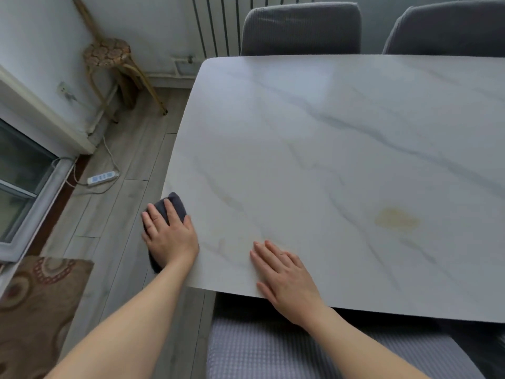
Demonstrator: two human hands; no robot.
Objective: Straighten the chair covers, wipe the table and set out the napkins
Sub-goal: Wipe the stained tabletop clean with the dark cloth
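cloth (pixel 176 205) under flat left hand (pixel 170 236)

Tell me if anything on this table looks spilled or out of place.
Yes: a yellowish blotch on the marble table, right of the right hand. It is patchy, unlike the thin grey veins, so probably a dried spill.

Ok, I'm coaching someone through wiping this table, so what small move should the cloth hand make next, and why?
Probably slide the left hand and its dark cloth rightward across the table toward the yellowish patch. The cloth sits at the table's left edge, the patch may be a stain, and the right hand lies flat near the front edge.
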